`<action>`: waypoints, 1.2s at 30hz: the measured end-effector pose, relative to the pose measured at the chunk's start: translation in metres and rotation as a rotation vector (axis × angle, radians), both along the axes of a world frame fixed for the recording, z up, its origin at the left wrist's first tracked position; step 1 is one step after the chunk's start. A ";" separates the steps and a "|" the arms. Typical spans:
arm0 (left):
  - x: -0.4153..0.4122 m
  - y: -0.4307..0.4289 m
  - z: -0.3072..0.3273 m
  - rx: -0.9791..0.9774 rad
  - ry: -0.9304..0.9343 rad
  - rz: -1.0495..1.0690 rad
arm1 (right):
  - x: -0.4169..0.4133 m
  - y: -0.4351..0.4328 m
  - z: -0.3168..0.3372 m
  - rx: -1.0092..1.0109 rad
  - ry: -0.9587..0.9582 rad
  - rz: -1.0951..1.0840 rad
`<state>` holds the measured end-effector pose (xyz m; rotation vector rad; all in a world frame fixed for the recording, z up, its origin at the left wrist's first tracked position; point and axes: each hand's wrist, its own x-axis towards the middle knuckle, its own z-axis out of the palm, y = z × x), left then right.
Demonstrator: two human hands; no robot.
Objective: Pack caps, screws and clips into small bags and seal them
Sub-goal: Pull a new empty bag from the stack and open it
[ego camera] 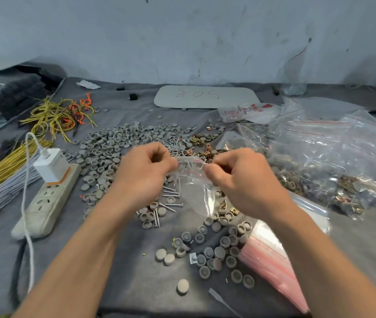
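A small clear zip bag [193,180] with a red seal line hangs between my hands above the table's middle. My left hand [145,168] pinches its top left corner and my right hand [237,177] pinches its top right corner. Whether the bag's mouth is closed I cannot tell. Grey round caps [118,143] lie in a big heap behind my hands and scattered in front [216,251]. Loose screws [171,198] lie under the bag, more screws [177,146] behind it. Brass clips [202,141] sit at the heap's right end.
A stack of empty pink-striped bags [272,265] lies under my right forearm. Filled clear bags [334,161] pile up on the right. A white power strip [49,200] with a charger [51,165] lies left, beside yellow and grey wires [5,173]. A white board [205,96] lies at the back.
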<state>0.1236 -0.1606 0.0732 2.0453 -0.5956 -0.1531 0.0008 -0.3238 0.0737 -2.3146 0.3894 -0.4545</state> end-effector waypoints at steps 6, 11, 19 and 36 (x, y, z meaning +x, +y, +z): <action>-0.028 -0.015 -0.008 0.043 -0.518 0.129 | 0.006 0.012 -0.011 -0.286 -0.124 -0.315; -0.045 -0.023 -0.013 -0.027 -0.593 -0.002 | 0.011 0.016 -0.020 -0.078 -0.150 -0.059; -0.058 -0.028 -0.015 -0.068 -0.849 -0.042 | 0.023 0.012 -0.014 1.566 -0.209 -0.062; -0.062 -0.029 -0.015 -0.085 -0.759 0.109 | 0.025 0.015 -0.017 1.776 -0.393 0.072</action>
